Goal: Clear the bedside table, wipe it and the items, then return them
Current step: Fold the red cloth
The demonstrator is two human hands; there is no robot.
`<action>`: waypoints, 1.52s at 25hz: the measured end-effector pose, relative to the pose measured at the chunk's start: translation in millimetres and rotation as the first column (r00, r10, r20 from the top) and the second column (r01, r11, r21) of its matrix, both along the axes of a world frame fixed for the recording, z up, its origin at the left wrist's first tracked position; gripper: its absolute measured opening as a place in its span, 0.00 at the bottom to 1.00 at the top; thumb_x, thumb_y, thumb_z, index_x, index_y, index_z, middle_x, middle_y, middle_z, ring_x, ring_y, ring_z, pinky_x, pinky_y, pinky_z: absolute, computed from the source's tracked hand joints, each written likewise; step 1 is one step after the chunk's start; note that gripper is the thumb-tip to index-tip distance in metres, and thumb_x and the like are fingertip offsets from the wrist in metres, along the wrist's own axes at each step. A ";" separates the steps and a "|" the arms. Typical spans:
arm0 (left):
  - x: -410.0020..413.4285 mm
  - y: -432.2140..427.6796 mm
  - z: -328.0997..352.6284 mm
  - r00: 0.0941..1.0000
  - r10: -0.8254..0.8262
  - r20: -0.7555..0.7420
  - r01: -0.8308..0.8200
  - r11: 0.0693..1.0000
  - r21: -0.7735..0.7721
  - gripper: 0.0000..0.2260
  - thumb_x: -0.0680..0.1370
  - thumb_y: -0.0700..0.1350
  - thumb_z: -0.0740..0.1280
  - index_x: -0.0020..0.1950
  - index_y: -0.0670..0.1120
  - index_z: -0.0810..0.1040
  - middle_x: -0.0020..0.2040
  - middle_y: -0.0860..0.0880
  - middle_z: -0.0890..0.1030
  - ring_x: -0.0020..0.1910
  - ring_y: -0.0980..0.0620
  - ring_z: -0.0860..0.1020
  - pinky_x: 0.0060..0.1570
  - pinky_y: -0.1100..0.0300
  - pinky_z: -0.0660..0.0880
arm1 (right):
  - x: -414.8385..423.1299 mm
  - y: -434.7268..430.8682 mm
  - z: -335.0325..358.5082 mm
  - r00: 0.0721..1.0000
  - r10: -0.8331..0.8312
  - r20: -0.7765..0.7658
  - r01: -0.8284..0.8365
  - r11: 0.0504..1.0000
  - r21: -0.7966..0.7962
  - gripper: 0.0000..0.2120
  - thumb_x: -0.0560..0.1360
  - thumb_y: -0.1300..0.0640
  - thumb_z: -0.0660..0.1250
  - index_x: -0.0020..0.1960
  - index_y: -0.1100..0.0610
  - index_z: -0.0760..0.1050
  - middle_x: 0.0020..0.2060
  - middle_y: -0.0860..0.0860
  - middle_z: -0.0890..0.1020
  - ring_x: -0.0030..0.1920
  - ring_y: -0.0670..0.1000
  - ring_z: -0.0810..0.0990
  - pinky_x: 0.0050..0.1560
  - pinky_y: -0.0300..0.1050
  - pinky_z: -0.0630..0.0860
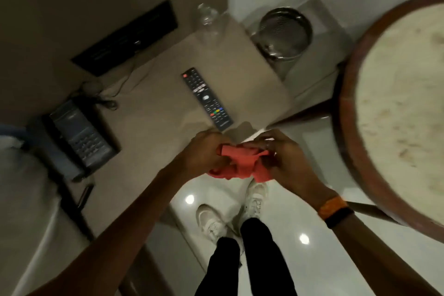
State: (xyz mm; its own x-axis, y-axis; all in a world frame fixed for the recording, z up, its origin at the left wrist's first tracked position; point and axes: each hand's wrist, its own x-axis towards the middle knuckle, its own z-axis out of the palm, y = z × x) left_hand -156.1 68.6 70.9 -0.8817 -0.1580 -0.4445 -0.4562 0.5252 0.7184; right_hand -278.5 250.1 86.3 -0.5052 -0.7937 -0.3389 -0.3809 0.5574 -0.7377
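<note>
Both hands hold a red cloth [236, 163] bunched between them, just off the near corner of the beige bedside table [153, 127]. My left hand [206, 151] grips its left end and my right hand [281, 158] its right end. A black remote control [207, 98] lies on the table a little beyond my hands. A dark desk phone [80, 137] rests on the table's left side with its cord trailing behind it. A clear plastic bottle [207, 17] stands at the table's far corner, blurred.
A dark switch panel [127, 36] is on the wall behind the table. A metal waste bin [283, 31] stands on the floor past the table. A round wooden-rimmed table [396, 108] fills the right. White bedding [21, 199] lies at the left. My shoes [230, 211] are on the glossy floor.
</note>
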 end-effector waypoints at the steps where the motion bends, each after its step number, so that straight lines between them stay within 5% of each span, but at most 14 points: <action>1: -35.7 14.0 6.8 0.997 -0.062 -0.035 0.062 0.998 -0.004 0.19 0.65 0.51 0.67 0.47 0.40 0.84 0.43 0.41 0.84 0.45 0.42 0.81 0.49 0.51 0.77 | -24.4 21.8 13.1 0.997 -0.070 -0.025 0.070 0.997 -0.014 0.24 0.66 0.63 0.63 0.59 0.54 0.84 0.56 0.58 0.82 0.52 0.57 0.84 0.56 0.51 0.81; 3: -103.7 48.8 21.7 0.987 -0.128 -0.098 0.129 0.992 0.004 0.16 0.65 0.47 0.68 0.48 0.41 0.85 0.43 0.41 0.84 0.45 0.43 0.81 0.49 0.51 0.77 | -69.9 68.9 34.8 0.966 -0.249 -0.074 0.246 0.968 -0.047 0.22 0.70 0.66 0.66 0.61 0.51 0.81 0.59 0.59 0.83 0.51 0.57 0.84 0.54 0.50 0.80; 6: -185.6 108.8 35.7 0.969 -0.171 -0.179 0.186 0.980 0.072 0.18 0.64 0.48 0.70 0.50 0.42 0.85 0.42 0.44 0.84 0.43 0.48 0.82 0.46 0.52 0.77 | -125.6 144.1 53.4 0.893 -0.441 -0.090 0.439 0.897 -0.047 0.24 0.73 0.70 0.68 0.60 0.46 0.81 0.55 0.47 0.85 0.51 0.46 0.83 0.56 0.44 0.79; 10: -260.9 180.3 30.4 0.953 -0.238 -0.186 0.261 0.959 0.108 0.24 0.65 0.47 0.74 0.60 0.45 0.82 0.54 0.43 0.83 0.52 0.47 0.80 0.55 0.55 0.76 | -174.7 221.0 48.0 0.694 -0.720 0.009 0.720 0.694 -0.011 0.12 0.81 0.59 0.63 0.59 0.51 0.82 0.52 0.49 0.86 0.53 0.51 0.84 0.60 0.51 0.79; 13: -277.4 218.5 13.4 0.944 -0.287 -0.164 0.273 0.956 -0.103 0.39 0.66 0.43 0.81 0.75 0.50 0.69 0.68 0.42 0.68 0.61 0.46 0.74 0.65 0.56 0.72 | -190.1 258.6 30.0 0.585 -0.775 -0.239 0.810 0.571 0.130 0.19 0.81 0.54 0.63 0.71 0.53 0.72 0.60 0.57 0.82 0.62 0.58 0.80 0.64 0.56 0.75; 16: -280.6 240.9 5.9 0.849 -0.468 -0.245 0.321 0.826 -0.463 0.42 0.66 0.53 0.80 0.77 0.50 0.66 0.75 0.43 0.63 0.69 0.41 0.67 0.61 0.47 0.76 | -184.4 266.9 23.1 0.553 -0.686 -0.473 0.802 0.593 0.078 0.24 0.79 0.56 0.65 0.75 0.55 0.68 0.70 0.59 0.74 0.69 0.62 0.72 0.66 0.59 0.72; 18: -286.7 249.9 6.6 0.758 -0.590 -0.278 0.368 0.738 -0.565 0.39 0.68 0.56 0.77 0.76 0.51 0.67 0.76 0.46 0.65 0.73 0.42 0.64 0.66 0.45 0.73 | -172.5 260.6 18.9 0.612 -0.608 -0.506 0.722 0.691 0.043 0.24 0.77 0.54 0.66 0.72 0.55 0.71 0.72 0.58 0.72 0.70 0.62 0.71 0.66 0.59 0.72; 21: -295.7 251.6 2.8 0.669 -0.720 -0.183 0.556 0.649 -0.519 0.35 0.73 0.52 0.74 0.78 0.50 0.66 0.78 0.48 0.64 0.77 0.46 0.63 0.73 0.49 0.65 | -155.7 247.3 10.7 0.843 -0.398 -0.363 0.503 0.822 0.267 0.35 0.75 0.47 0.70 0.78 0.55 0.63 0.77 0.58 0.64 0.75 0.61 0.65 0.71 0.57 0.68; 26: -316.7 237.8 4.4 0.641 -0.767 -0.014 0.618 0.528 -0.582 0.33 0.72 0.56 0.74 0.74 0.53 0.68 0.65 0.47 0.75 0.66 0.45 0.71 0.62 0.47 0.65 | -161.7 255.1 16.3 0.769 -0.458 -0.446 0.621 0.702 0.349 0.36 0.69 0.46 0.76 0.74 0.51 0.68 0.66 0.55 0.73 0.66 0.61 0.71 0.61 0.56 0.72; 29: -313.5 233.7 11.4 0.640 -0.768 -0.039 0.654 0.571 -0.496 0.24 0.70 0.51 0.76 0.65 0.51 0.77 0.58 0.47 0.76 0.60 0.45 0.73 0.56 0.50 0.71 | -162.9 257.5 26.8 0.803 -0.508 -0.312 0.593 0.733 0.334 0.26 0.69 0.53 0.78 0.65 0.53 0.77 0.59 0.54 0.78 0.62 0.58 0.75 0.58 0.52 0.76; 32: -310.4 226.2 24.2 0.703 -0.707 -0.076 0.689 0.704 -0.174 0.15 0.67 0.44 0.77 0.51 0.52 0.80 0.51 0.50 0.80 0.51 0.50 0.79 0.49 0.54 0.76 | -175.7 263.2 44.1 0.841 -0.533 -0.094 0.536 0.794 0.286 0.16 0.67 0.58 0.79 0.52 0.55 0.79 0.47 0.51 0.84 0.49 0.54 0.82 0.52 0.48 0.78; 34: -318.3 221.5 29.4 0.771 -0.632 -0.073 0.631 0.774 -0.041 0.13 0.67 0.47 0.77 0.48 0.54 0.78 0.46 0.52 0.83 0.46 0.52 0.81 0.45 0.57 0.77 | -191.3 270.7 53.4 0.840 -0.542 -0.005 0.521 0.805 0.285 0.17 0.69 0.55 0.79 0.55 0.53 0.79 0.46 0.50 0.85 0.45 0.52 0.83 0.49 0.45 0.79; 36: -326.0 219.5 27.4 0.836 -0.543 -0.082 0.542 0.840 -0.032 0.20 0.67 0.51 0.79 0.57 0.54 0.79 0.51 0.52 0.84 0.50 0.51 0.82 0.48 0.57 0.78 | -204.3 277.4 51.5 0.810 -0.585 -0.048 0.572 0.769 0.285 0.19 0.72 0.50 0.77 0.62 0.49 0.78 0.52 0.51 0.85 0.52 0.53 0.83 0.54 0.47 0.79; 38: -325.7 224.7 19.6 0.823 -0.563 -0.076 0.534 0.812 -0.233 0.32 0.69 0.51 0.78 0.71 0.54 0.71 0.65 0.49 0.77 0.66 0.47 0.75 0.62 0.50 0.74 | -207.3 274.7 38.7 0.751 -0.586 -0.304 0.659 0.696 0.285 0.22 0.76 0.48 0.71 0.69 0.49 0.74 0.64 0.53 0.80 0.64 0.57 0.77 0.64 0.56 0.75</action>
